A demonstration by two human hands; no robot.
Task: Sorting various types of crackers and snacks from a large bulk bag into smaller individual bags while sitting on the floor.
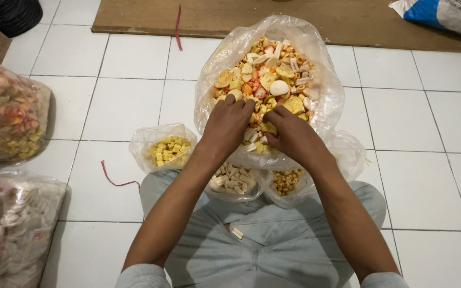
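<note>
A big clear plastic bag (pixel 321 101) stands open on the white tiled floor, filled with mixed snack pieces (pixel 265 74) in yellow, white, orange and red. My left hand (pixel 227 125) rests palm down on the pieces at the bag's near edge, fingers curled into them. My right hand (pixel 293 136) lies beside it, fingers bent among the pieces. Whether either hand grips pieces is hidden. Three small open bags sit close to my legs: one with yellow cubes (pixel 167 149), one with white sticks (pixel 233 178), one with small orange rings (pixel 288 180).
Large sealed bags of mixed snacks (pixel 6 114) and another bag of pale pieces (pixel 28 218) stand at the left. A brown board (pixel 273 18) lies at the far side, a white and blue sack (pixel 444 13) at the top right. Red strings (pixel 116 181) lie on the tiles.
</note>
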